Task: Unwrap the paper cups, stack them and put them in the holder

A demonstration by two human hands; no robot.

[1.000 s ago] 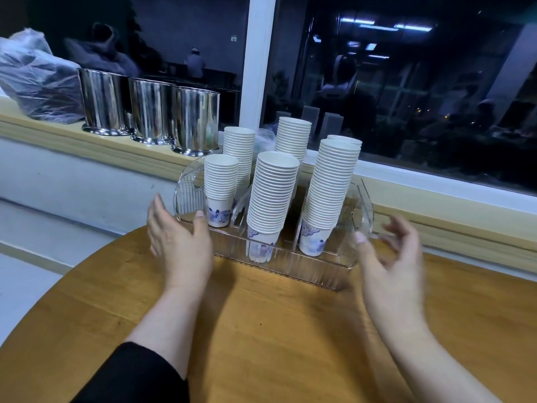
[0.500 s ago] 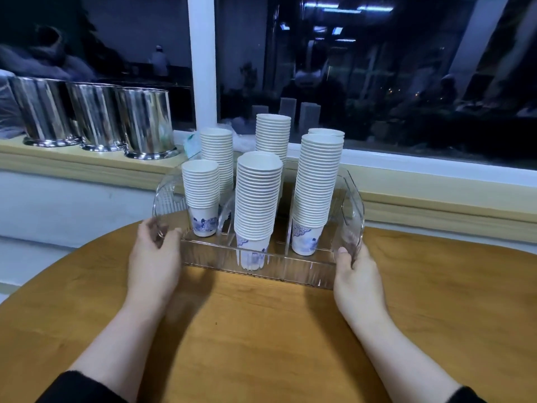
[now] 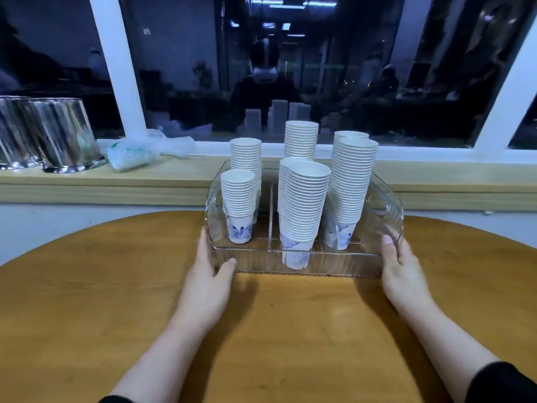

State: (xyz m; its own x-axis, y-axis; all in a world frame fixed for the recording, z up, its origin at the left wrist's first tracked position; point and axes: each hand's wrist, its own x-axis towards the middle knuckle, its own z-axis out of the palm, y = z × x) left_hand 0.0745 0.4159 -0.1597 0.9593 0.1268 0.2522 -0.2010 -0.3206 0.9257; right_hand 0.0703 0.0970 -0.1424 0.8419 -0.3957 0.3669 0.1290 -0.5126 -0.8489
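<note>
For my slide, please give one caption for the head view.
Both hands, left hand and right hand, grip the ends of a clear holder full of stacked paper cups on a wooden table.

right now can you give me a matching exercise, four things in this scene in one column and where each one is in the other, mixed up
Things:
1. left hand
2. right hand
3. crumpled plastic wrap
4. front left cup stack

Places:
A. on the window ledge, beside the steel containers
B. inside the clear holder
C. on the holder's left end
D. on the holder's right end

Pairs: 1-C, 2-D, 3-A, 4-B
</note>
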